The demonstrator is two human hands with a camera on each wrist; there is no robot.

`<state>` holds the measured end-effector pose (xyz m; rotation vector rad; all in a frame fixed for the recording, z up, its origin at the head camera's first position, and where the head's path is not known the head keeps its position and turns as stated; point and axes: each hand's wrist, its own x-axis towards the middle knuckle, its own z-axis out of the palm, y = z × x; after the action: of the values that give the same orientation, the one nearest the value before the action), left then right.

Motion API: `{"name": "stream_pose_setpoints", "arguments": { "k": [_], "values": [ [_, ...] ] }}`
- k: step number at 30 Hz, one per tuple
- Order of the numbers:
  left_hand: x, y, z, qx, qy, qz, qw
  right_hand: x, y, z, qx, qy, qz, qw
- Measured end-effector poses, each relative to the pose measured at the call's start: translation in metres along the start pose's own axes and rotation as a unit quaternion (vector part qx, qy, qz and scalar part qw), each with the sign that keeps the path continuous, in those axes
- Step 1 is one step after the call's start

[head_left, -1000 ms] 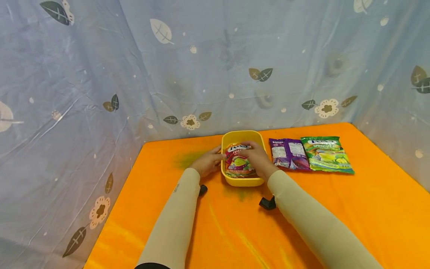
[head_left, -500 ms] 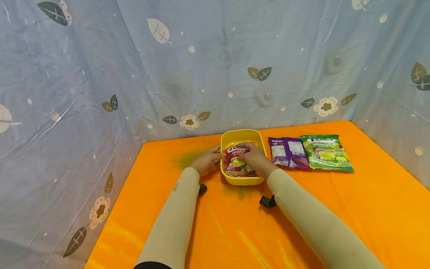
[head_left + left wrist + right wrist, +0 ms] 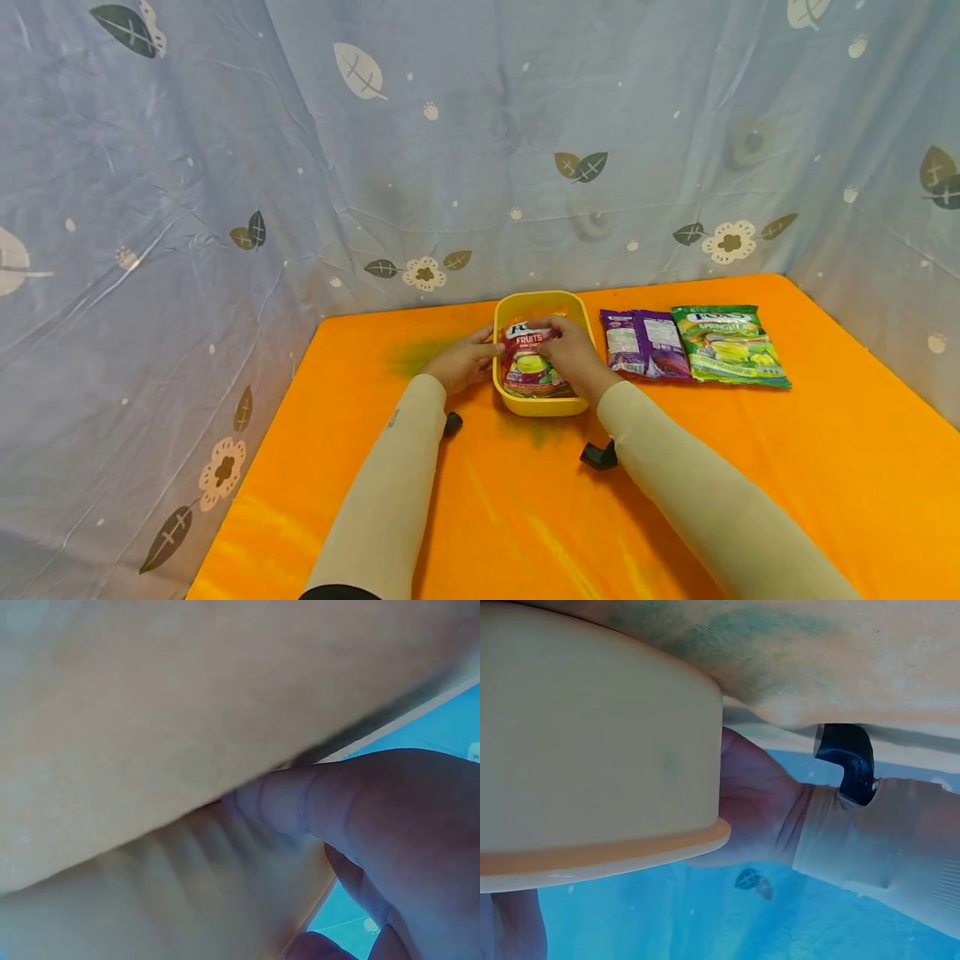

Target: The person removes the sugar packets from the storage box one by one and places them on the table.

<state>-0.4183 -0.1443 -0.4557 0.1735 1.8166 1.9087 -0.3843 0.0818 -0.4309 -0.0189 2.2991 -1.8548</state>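
Observation:
In the head view a yellow plastic container [image 3: 547,407] stands on the orange cloth. A red Fox's Fruits candy bag [image 3: 528,367] lies in it, printed side up. My left hand [image 3: 465,360] holds the container's left side, its thumb tip at the rim; the left wrist view shows a finger [image 3: 300,796] against the outer wall [image 3: 172,877]. My right hand [image 3: 576,354] reaches over the right rim and grips the bag, forefinger and thumb on its upper right part. In the right wrist view the container wall [image 3: 600,742] hides most of this hand.
Right of the container lie a purple candy bag [image 3: 647,343], back side up, and a green Fox's Spring Tea bag [image 3: 727,343]. A patterned blue-grey curtain [image 3: 480,167] hangs behind the table [image 3: 510,517]. Black camera parts [image 3: 598,455] sit under the forearms.
The bag has shifted slightly and more of its printed front shows. My right fingers have moved a little left over it. My left hand stays at the container's side.

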Motion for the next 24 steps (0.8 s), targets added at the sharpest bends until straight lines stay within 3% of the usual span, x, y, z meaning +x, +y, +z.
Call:
{"name": "stream_pose_setpoints", "arguments": {
  "k": [7, 15, 24],
  "values": [
    [-0.002, 0.000, 0.001, 0.003, -0.002, 0.003, 1.0000, 0.001, -0.001, -0.003, 0.011, -0.003, -0.020, 0.9997],
    [0.000, 0.002, 0.004, -0.012, -0.003, 0.003, 0.9999, 0.001, -0.022, -0.019, -0.005, 0.001, -0.038, 0.9993],
    [-0.001, 0.000, 0.003, -0.015, 0.007, -0.002, 0.9999, -0.002, -0.036, -0.040, 0.025, -0.005, -0.005, 0.9997]
  ]
}}
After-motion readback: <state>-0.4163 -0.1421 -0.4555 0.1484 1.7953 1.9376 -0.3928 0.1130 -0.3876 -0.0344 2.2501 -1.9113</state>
